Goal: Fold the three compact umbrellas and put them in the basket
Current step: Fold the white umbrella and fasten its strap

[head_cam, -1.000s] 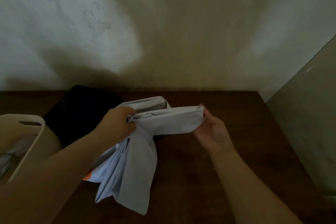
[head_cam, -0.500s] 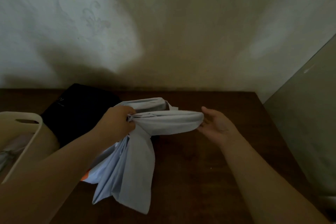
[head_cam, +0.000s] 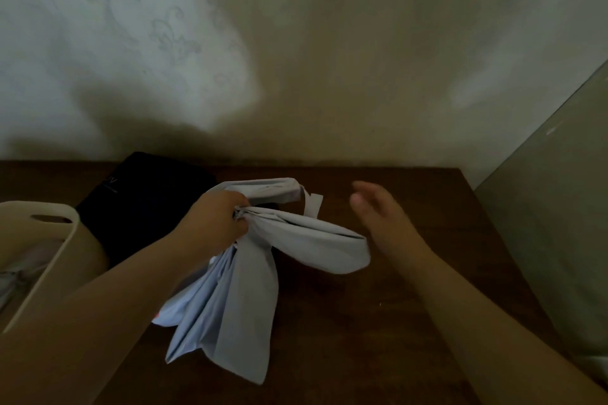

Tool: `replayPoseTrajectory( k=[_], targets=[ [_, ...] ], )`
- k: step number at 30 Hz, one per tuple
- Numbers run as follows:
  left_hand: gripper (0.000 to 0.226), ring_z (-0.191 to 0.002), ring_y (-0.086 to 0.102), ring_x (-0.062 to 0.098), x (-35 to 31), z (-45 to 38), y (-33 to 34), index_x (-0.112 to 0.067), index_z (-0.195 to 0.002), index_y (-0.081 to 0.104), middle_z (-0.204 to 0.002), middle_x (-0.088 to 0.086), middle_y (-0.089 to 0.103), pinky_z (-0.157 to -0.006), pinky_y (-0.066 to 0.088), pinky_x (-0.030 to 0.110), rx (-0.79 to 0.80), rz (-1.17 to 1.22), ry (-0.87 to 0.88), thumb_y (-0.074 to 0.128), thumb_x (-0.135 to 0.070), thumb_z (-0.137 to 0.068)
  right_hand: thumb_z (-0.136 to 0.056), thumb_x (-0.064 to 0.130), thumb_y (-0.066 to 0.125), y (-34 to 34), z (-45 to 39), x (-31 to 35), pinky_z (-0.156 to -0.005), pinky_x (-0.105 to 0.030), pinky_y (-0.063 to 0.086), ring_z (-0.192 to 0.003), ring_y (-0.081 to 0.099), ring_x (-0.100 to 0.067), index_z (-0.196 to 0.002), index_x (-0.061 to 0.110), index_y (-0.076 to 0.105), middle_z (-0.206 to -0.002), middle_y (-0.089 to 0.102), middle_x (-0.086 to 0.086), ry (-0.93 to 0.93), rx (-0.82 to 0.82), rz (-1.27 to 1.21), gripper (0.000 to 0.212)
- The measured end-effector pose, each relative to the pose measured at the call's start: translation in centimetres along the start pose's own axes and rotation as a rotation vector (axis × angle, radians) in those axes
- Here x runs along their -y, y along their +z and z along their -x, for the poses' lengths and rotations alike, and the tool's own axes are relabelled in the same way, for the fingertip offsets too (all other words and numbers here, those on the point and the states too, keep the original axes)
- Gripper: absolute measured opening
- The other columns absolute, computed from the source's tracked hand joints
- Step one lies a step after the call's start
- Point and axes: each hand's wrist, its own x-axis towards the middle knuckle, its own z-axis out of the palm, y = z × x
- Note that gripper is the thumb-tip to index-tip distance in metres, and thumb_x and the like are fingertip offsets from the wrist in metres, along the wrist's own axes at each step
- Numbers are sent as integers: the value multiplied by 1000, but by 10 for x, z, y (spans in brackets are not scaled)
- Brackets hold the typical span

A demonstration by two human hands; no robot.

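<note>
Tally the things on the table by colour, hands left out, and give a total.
Pale blue-grey: 1, the umbrella that the left hand grips by its bunched cloth.
Black: 1, the folded thing at the back, too dark to name.
Cream: 1, the basket at the left edge.
Total: 3. The basket holds something pale, too cropped to count.

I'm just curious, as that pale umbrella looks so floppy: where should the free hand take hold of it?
Probably the loose rounded flap of the pale umbrella that sticks out rightward, approached from the right. The left hand already grips the bunched middle, the open right hand hovers beside that flap, and the other panels hang limp toward the table.
</note>
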Motion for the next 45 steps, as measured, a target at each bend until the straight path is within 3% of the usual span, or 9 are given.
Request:
replayPoseTrajectory(
  k=[4, 8, 15, 18, 23, 27, 35, 40, 45],
  targets=[
    [19, -54, 42, 0, -1, -1, 0, -12, -107, 64, -76, -7, 49, -45, 31, 9, -2, -14, 23, 58, -15, -89, -76, 55, 67, 18, 17, 16, -103, -37, 41, -128, 40, -14, -147, 40, 14, -148, 32, 9, -181, 425, 745, 90],
    [18, -58, 43, 1, 4, -3, -1, -13, -106, 64, -80, -5, 53, -47, 33, 8, 1, 7, 16, 57, -12, -89, -96, 26, 50, 43, 26, 25, -85, -37, 53, -91, 56, -18, -148, 37, 13, -113, 55, -5, -153, 510, 1047, 65],
    [17, -72, 61, 18, 5, -4, 10, -22, -95, 63, -95, 4, 57, -48, 45, 14, 18, 111, -56, 56, -8, -88, -101, 20, 43, 85, 66, 15, -63, -15, 39, -100, 55, -29, -151, 29, -7, -130, 51, -20, -170, 836, 707, 71],
    [11, -69, 61, 14, 5, -5, 10, -20, -92, 65, -89, 5, 61, -50, 44, 16, 31, 143, -63, 54, -20, -91, -103, 23, 37, 92, 67, 10, -80, -18, 39, -117, 49, -27, -152, 23, 0, -143, 41, -16, -247, 823, 537, 62],
    [20, -74, 53, 5, -5, 2, 6, -27, -98, 62, -90, -6, 58, -59, 45, 15, 123, 67, -35, 69, -35, -81, -102, 21, 39, 116, 69, 12, -65, -17, 38, -83, 55, -15, -152, 19, -8, -131, 50, -21, -267, 845, 445, 68],
    [32, -98, 56, 14, 1, 5, 4, -24, -116, 59, -117, 1, 59, -81, 45, 21, 111, -24, 70, 64, -18, -85, -94, 21, 57, 111, 63, 8, -101, -22, 34, -131, 39, -14, -150, 35, -6, -154, 27, 3, -293, 1040, 391, 86],
    [44, -108, 55, 23, 1, 6, 5, -24, -135, 39, -125, 5, 56, -90, 45, 34, 170, -271, 341, 48, -16, -93, -95, 27, 54, 46, 16, 9, -101, -23, 40, -116, 47, -8, -136, 29, 43, -128, 51, 8, -374, 162, 632, 43],
    [53, -122, 46, 21, -11, 11, 17, -25, -145, 26, -141, 4, 41, -96, 38, 32, 268, -407, 512, 41, -13, -95, -87, 36, 62, 46, 8, -2, -107, -30, 25, -130, 32, -18, -138, 26, 37, -140, 37, 2, -561, 202, 869, 57],
    [44, -95, 57, 12, -10, 11, 16, -25, -133, 33, -135, -3, 33, -78, 49, 20, 195, -286, 482, 51, -18, -94, -85, 45, 59, 57, 7, -15, -111, -33, 29, -129, 36, -12, -135, 33, 38, -137, 42, 9, -569, 185, 741, 56]
  ],
)
